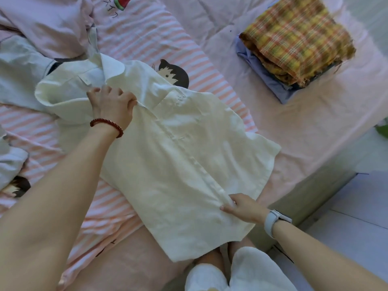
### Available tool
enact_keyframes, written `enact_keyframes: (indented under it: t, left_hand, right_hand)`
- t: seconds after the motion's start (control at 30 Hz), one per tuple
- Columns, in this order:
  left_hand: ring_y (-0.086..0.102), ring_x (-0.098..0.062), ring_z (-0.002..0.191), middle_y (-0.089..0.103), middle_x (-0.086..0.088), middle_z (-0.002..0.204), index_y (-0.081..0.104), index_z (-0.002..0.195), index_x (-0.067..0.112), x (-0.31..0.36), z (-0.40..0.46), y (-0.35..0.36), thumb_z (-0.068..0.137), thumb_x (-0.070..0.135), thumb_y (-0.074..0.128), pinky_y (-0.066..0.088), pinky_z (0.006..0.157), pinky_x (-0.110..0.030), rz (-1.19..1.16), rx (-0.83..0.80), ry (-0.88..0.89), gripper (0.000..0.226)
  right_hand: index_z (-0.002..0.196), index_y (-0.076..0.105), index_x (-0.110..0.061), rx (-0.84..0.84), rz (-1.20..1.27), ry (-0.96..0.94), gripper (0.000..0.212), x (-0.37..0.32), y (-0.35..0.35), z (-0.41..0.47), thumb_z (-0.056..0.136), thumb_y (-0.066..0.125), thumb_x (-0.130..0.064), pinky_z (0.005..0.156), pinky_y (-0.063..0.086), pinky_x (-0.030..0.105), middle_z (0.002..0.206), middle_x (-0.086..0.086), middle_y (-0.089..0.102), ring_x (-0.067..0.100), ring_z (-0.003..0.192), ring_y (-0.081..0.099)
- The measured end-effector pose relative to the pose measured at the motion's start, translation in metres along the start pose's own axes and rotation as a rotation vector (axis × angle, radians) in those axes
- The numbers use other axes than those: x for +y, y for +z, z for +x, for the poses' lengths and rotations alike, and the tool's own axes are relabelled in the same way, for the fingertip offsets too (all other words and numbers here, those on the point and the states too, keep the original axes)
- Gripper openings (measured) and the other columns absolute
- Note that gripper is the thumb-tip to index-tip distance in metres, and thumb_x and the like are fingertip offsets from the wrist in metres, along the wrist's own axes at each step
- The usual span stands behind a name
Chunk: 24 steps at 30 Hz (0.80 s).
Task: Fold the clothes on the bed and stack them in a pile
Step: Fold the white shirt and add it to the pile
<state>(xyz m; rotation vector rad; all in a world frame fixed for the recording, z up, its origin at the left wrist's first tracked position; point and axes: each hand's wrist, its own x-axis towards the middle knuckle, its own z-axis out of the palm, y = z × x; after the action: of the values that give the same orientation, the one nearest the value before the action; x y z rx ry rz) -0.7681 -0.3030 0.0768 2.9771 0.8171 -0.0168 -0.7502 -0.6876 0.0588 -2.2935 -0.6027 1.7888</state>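
A cream-white button shirt (pixel 178 156) lies spread across the bed, collar at the upper left and hem toward me. My left hand (pixel 112 102), with a red bead bracelet on the wrist, grips the button placket just below the collar. Near the hem, my right hand (pixel 241 206), wearing a pale watch, pinches the same placket. At the far right a folded pile (pixel 294 45) sits on the bed, a yellow plaid garment on top of a blue one.
Unfolded pale blue (pixel 19 76) and lilac (pixel 52 24) clothes lie heaped at the upper left. The pink striped cover (pixel 151 36) has cartoon prints. The bed edge and floor (pixel 357 206) run along the lower right. My knees and white slippers (pixel 241 271) are at the bottom.
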Motion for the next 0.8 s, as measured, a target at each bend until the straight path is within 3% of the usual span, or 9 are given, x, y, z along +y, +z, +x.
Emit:
enact_keyframes:
  t: [0.17,0.23,0.33,0.4,0.47,0.57,0.67,0.8]
  left_hand:
    - [0.042,-0.033,0.112,0.062,-0.013,0.106,0.068,0.100,0.015,0.012,0.009,0.011,0.097,0.025,0.043,0.010,0.106,-0.047,0.086,-0.096,0.027,0.027]
    - [0.041,-0.032,0.113,0.062,-0.012,0.107,0.068,0.101,0.016,0.015,0.011,0.013,0.097,0.024,0.042,0.007,0.108,-0.048,0.116,-0.115,0.015,0.027]
    - [0.043,-0.033,0.112,0.063,-0.012,0.101,0.068,0.097,0.011,0.014,0.011,0.015,0.096,0.020,0.045,0.006,0.109,-0.052,0.121,-0.085,-0.012,0.025]
    - [0.044,-0.034,0.111,0.064,-0.014,0.099,0.068,0.095,0.008,0.009,0.009,0.013,0.095,0.018,0.047,0.006,0.109,-0.054,0.101,-0.049,-0.033,0.023]
    - [0.043,-0.034,0.113,0.064,-0.014,0.101,0.067,0.097,0.008,0.004,0.004,0.012,0.094,0.020,0.048,0.006,0.110,-0.055,0.076,-0.031,-0.053,0.022]
    - [0.039,-0.034,0.119,0.058,-0.014,0.115,0.063,0.108,0.009,0.000,-0.004,0.010,0.093,0.027,0.051,0.005,0.111,-0.054,0.049,-0.007,-0.076,0.026]
    - [0.035,-0.033,0.126,0.050,-0.012,0.128,0.056,0.117,0.011,-0.001,-0.012,0.008,0.091,0.030,0.053,0.004,0.111,-0.054,0.019,0.034,-0.055,0.033]
    - [0.034,-0.030,0.129,0.052,-0.010,0.130,0.055,0.123,0.014,-0.016,-0.022,0.006,0.089,0.035,0.056,0.003,0.108,-0.057,-0.010,-0.018,-0.067,0.040]
  right_hand:
    - [0.090,0.047,-0.014,0.170,-0.037,0.172,0.036,0.024,0.003,0.003,0.095,0.040,-0.049,0.064,0.036,0.032,0.085,0.002,0.057,0.020,0.076,0.053]
    - [0.090,0.043,-0.015,0.179,-0.078,0.196,0.028,0.026,0.008,0.008,0.098,0.038,-0.041,0.063,0.034,0.031,0.081,0.000,0.053,0.021,0.076,0.051]
    - [0.085,0.043,-0.016,0.345,-0.104,0.178,0.021,0.022,0.009,0.019,0.100,0.034,-0.028,0.067,0.034,0.031,0.075,-0.003,0.047,0.026,0.085,0.057]
    - [0.090,0.048,-0.017,0.465,-0.106,0.175,0.020,0.015,0.007,0.024,0.100,0.033,-0.024,0.071,0.037,0.033,0.084,0.000,0.053,0.027,0.090,0.057]
    - [0.111,0.052,-0.019,0.525,-0.157,0.216,0.022,0.009,0.003,0.027,0.099,0.034,-0.024,0.080,0.038,0.035,0.105,0.003,0.056,0.025,0.100,0.054]
    - [0.132,0.041,-0.020,0.596,-0.253,0.252,0.035,0.000,0.001,0.031,0.097,0.039,-0.023,0.092,0.034,0.035,0.127,0.002,0.047,0.023,0.116,0.045]
    - [0.131,0.045,-0.017,0.695,-0.337,0.052,0.041,-0.023,0.000,0.031,0.091,0.050,-0.013,0.095,0.034,0.037,0.129,0.003,0.048,0.023,0.118,0.047]
    - [0.114,0.063,-0.008,0.729,-0.517,-0.387,0.055,-0.058,0.000,0.038,0.060,0.073,0.003,0.086,0.048,0.047,0.115,0.011,0.062,0.030,0.106,0.061]
